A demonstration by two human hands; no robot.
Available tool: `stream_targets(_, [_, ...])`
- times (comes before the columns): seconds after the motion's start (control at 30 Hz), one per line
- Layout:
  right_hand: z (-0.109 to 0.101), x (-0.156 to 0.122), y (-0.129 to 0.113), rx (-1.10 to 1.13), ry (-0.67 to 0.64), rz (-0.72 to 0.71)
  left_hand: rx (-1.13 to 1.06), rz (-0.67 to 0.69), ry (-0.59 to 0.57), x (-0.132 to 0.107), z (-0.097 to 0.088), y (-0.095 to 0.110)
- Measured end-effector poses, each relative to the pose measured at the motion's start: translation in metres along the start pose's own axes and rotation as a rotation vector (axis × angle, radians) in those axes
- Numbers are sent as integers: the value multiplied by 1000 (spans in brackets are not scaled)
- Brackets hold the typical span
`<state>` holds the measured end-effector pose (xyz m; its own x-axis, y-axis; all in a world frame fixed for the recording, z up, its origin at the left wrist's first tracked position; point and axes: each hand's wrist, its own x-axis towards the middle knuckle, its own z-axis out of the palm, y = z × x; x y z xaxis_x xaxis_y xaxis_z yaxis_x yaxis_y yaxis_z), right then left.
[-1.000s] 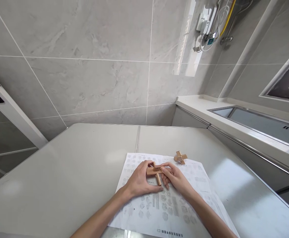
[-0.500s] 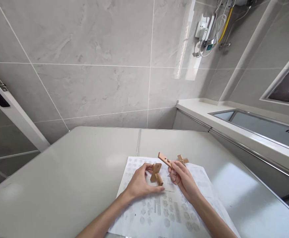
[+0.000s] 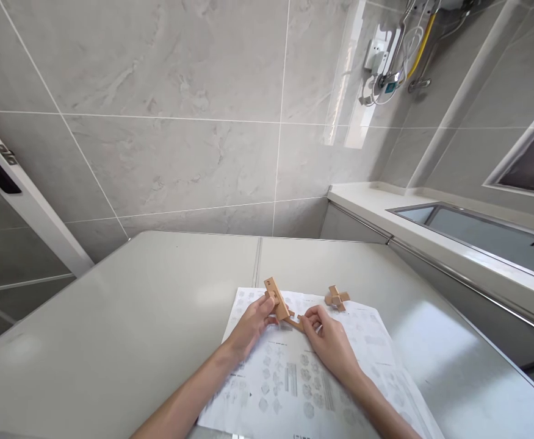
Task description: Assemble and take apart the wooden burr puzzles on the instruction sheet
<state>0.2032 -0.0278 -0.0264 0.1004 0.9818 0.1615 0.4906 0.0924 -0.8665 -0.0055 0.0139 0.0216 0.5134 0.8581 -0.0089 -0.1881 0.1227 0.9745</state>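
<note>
My left hand (image 3: 251, 326) is closed on a wooden puzzle piece (image 3: 277, 302), a flat bar marked with a number that looks like 2. It is tilted, and another piece seems crossed with it, partly behind my fingers. Between thumb and fingers, my right hand (image 3: 333, 344) pinches a notched wooden stick (image 3: 296, 325). The stick's far end meets the lower end of the left hand's pieces; whether it sits in a slot I cannot tell. Beyond my right hand, a cross-shaped wooden puzzle assembly (image 3: 337, 298) rests at the back edge of the printed sheet (image 3: 280, 378).
The sheet lies on a pale, glossy table (image 3: 157, 317) with a seam down its middle. At the right runs a white counter (image 3: 362, 198) with a sink (image 3: 472, 231). A tiled wall (image 3: 179, 164) rises behind, and a white door frame (image 3: 33, 195) stands at the left.
My right hand has lowered the stick and brought its end against the left hand's pieces. My left hand has closed around those pieces and turned them. The cross-shaped assembly now shows more fully.
</note>
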Motion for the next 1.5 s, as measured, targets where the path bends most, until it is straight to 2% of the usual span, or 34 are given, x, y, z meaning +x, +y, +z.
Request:
stream_targets(0.07, [2, -1, 3, -30, -21, -40, -30, 2, -35, -1, 2, 1])
stream_targets(0.33, [10, -2, 15, -221, 16, -250, -74, -36, -11, 0, 2, 2])
stream_targets(0.53, [9, 0, 19, -322, 57, -337, 75, -50, -12, -1, -2, -5])
stream_targets(0.67, [6, -3, 10, -200, 119, -379, 174, -60, 52, 1, -3, -12])
stream_targets(0.83, [2, -10, -4, -57, 46, -496, 271, 10, 60, 3, 0, -22])
stream_targets(1.03, [2, -10, -3, -48, 58, -493, 371, 4, -14, -4, 12, -18])
stream_targets(1.27, [-1, -5, -1, -89, 73, -464, 370, -5, -62, -9, 18, -11])
stream_targets(1.5, [-2, -4, 1, -113, 53, -489, 361, -28, -49, -10, 20, -9])
